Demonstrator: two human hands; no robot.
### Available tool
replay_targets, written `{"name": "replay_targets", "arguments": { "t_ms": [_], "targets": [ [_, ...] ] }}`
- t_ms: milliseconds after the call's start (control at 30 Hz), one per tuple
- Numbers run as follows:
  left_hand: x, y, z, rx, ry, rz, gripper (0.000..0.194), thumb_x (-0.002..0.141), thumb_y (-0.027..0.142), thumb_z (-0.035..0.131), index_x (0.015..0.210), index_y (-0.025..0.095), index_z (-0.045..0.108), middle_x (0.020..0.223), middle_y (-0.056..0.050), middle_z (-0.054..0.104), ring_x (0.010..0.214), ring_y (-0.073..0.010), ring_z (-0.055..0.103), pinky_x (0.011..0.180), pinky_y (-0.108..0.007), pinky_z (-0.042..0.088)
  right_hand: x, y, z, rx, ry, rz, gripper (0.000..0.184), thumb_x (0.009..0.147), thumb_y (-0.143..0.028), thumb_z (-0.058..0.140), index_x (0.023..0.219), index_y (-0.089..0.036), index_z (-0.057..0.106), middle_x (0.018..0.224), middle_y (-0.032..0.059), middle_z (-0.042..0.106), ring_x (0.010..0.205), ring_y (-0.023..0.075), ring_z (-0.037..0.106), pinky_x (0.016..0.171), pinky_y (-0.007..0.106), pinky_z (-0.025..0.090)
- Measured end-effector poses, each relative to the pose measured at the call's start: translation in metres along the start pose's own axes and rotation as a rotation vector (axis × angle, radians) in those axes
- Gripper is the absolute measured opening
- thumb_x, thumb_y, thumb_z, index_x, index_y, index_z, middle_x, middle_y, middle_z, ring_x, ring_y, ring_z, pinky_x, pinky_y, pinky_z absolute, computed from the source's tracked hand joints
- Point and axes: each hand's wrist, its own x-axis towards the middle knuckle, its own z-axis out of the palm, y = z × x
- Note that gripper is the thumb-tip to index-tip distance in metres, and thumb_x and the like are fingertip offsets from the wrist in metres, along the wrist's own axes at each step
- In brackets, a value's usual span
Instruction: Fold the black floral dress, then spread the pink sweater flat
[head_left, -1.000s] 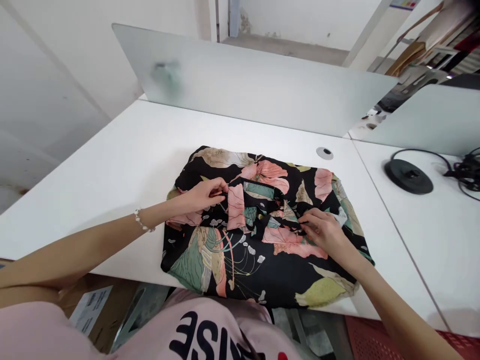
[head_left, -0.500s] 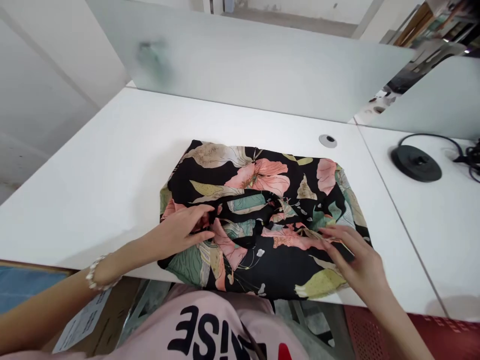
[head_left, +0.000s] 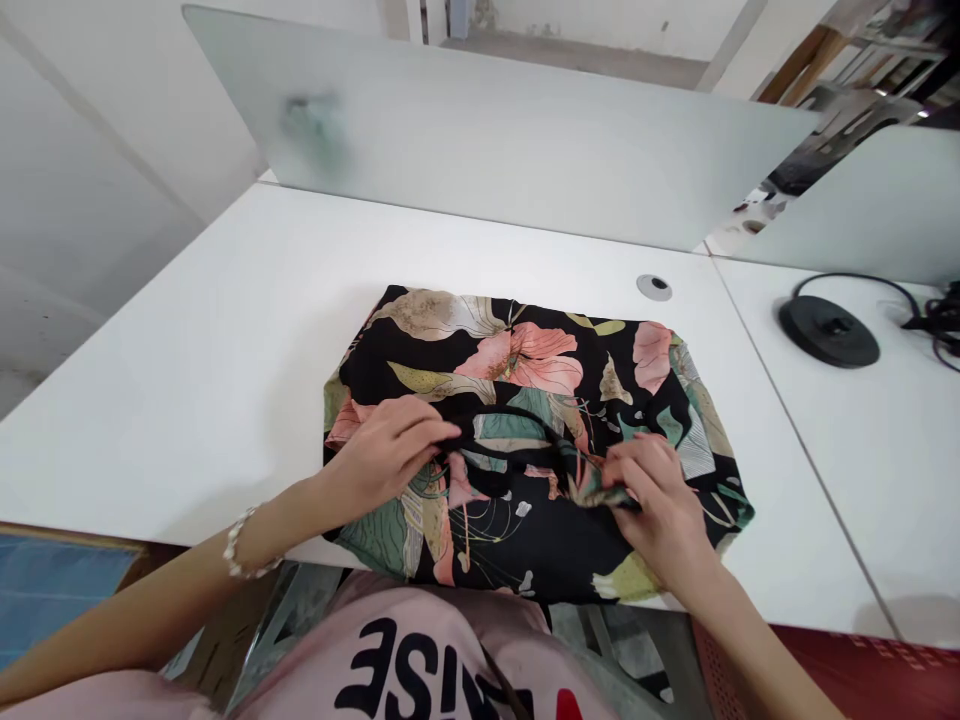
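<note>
A black garment [head_left: 525,370] with pink, green and beige flowers lies folded on the white desk [head_left: 225,330], its near edge hanging over the front. My left hand [head_left: 386,452] pinches a fold of the cloth at the garment's left middle. My right hand [head_left: 656,490] is closed on a bunched fold at the right middle. A narrow black strip of the fabric runs between the two hands. A bead bracelet [head_left: 240,545] circles my left wrist.
A frosted divider panel [head_left: 487,130] stands along the desk's far edge. A round cable grommet [head_left: 654,287] sits behind the garment. On the neighbouring desk at right lie a black round base [head_left: 829,332] and cables [head_left: 941,325]. A cardboard box [head_left: 187,640] stands under the desk.
My right hand went from lying flat and open on the cloth to gripping a fold, moving left. The left hand shifted slightly right and up, still pinching fabric. The pink flap is tucked away.
</note>
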Motion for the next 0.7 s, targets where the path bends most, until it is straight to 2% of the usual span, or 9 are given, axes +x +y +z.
{"name": "replay_targets", "arguments": {
  "t_ms": [67, 100, 200, 300, 367, 433, 533, 600, 700],
  "targets": [
    [-0.010, 0.012, -0.010, 0.072, 0.121, 0.114, 0.034, 0.087, 0.002, 0.047, 0.108, 0.025, 0.059, 0.111, -0.006, 0.061, 0.110, -0.0202, 0.055, 0.097, -0.039, 0.045, -0.021, -0.015, -0.002, 0.007, -0.012, 0.016, 0.022, 0.075, 0.001, 0.044, 0.084, -0.020, 0.047, 0.095, 0.0049, 0.055, 0.093, 0.0201, 0.053, 0.102, 0.049, 0.036],
    [-0.017, 0.017, -0.013, 0.061, 0.118, 0.122, 0.033, 0.086, -0.001, 0.046, 0.104, 0.023, 0.059, 0.112, -0.006, 0.059, 0.113, -0.0204, 0.053, 0.099, -0.039, 0.044, -0.032, -0.020, -0.002, 0.008, -0.036, 0.031, 0.023, 0.075, 0.002, 0.042, 0.084, -0.020, 0.046, 0.097, 0.0048, 0.055, 0.095, 0.0196, 0.054, 0.103, 0.048, 0.035],
    [-0.036, 0.025, -0.015, -0.124, -0.138, 0.044, 0.029, 0.087, -0.002, 0.040, 0.095, 0.020, 0.056, 0.115, -0.006, 0.059, 0.116, -0.0172, 0.052, 0.098, -0.032, 0.045, -0.060, -0.021, -0.004, 0.010, -0.074, 0.095, 0.024, 0.081, 0.000, 0.037, 0.087, -0.020, 0.049, 0.106, 0.0060, 0.057, 0.108, 0.0197, 0.054, 0.099, 0.041, 0.040],
    [-0.050, 0.020, -0.012, -0.334, -0.348, -0.049, 0.028, 0.091, 0.003, 0.037, 0.095, 0.022, 0.057, 0.111, -0.003, 0.062, 0.110, -0.0133, 0.057, 0.093, -0.025, 0.047, -0.077, 0.004, -0.023, -0.067, 0.053, 0.279, 0.014, 0.088, -0.013, 0.042, 0.092, -0.021, 0.052, 0.113, 0.0077, 0.059, 0.110, 0.0207, 0.056, 0.091, 0.036, 0.046],
    [-0.055, 0.012, -0.012, -0.387, -0.303, -0.163, 0.025, 0.094, 0.009, 0.037, 0.098, 0.023, 0.058, 0.105, -0.001, 0.064, 0.103, -0.0124, 0.060, 0.089, -0.023, 0.049, -0.085, 0.032, -0.039, -0.254, 0.206, 0.432, 0.013, 0.092, -0.027, 0.046, 0.097, -0.020, 0.056, 0.112, 0.0093, 0.060, 0.105, 0.0234, 0.058, 0.088, 0.037, 0.047],
    [-0.055, 0.000, -0.013, -0.308, -0.167, -0.278, 0.021, 0.097, 0.017, 0.039, 0.099, 0.023, 0.059, 0.105, -0.002, 0.065, 0.101, -0.0138, 0.061, 0.088, -0.026, 0.050, -0.095, 0.061, -0.049, -0.439, 0.278, 0.536, 0.031, 0.094, -0.044, 0.045, 0.102, -0.018, 0.060, 0.109, 0.0131, 0.060, 0.101, 0.0272, 0.059, 0.084, 0.040, 0.048],
    [-0.052, -0.019, -0.010, -0.041, 0.070, -0.422, 0.020, 0.097, 0.030, 0.044, 0.107, 0.021, 0.058, 0.121, -0.007, 0.059, 0.117, -0.0215, 0.054, 0.101, -0.038, 0.046, -0.108, 0.091, -0.047, -0.542, 0.161, 0.589, 0.062, 0.094, -0.064, 0.031, 0.111, -0.012, 0.061, 0.103, 0.0183, 0.058, 0.099, 0.0317, 0.057, 0.080, 0.044, 0.048],
    [-0.050, -0.028, -0.003, 0.069, 0.140, -0.483, 0.034, 0.096, 0.037, 0.044, 0.125, 0.020, 0.051, 0.136, -0.011, 0.050, 0.130, -0.0262, 0.044, 0.109, -0.046, 0.040, -0.112, 0.097, -0.039, -0.524, 0.109, 0.629, 0.070, 0.094, -0.068, 0.025, 0.116, -0.011, 0.060, 0.102, 0.0183, 0.059, 0.100, 0.0323, 0.057, 0.083, 0.046, 0.048],
    [-0.050, -0.033, 0.011, 0.094, 0.082, -0.443, 0.046, 0.097, 0.042, 0.042, 0.138, 0.021, 0.040, 0.145, -0.012, 0.041, 0.137, -0.0283, 0.036, 0.114, -0.052, 0.032, -0.106, 0.087, -0.027, -0.411, 0.136, 0.757, 0.074, 0.093, -0.070, 0.022, 0.125, -0.013, 0.057, 0.109, 0.0172, 0.060, 0.101, 0.0309, 0.058, 0.081, 0.044, 0.048]
  ]
}}
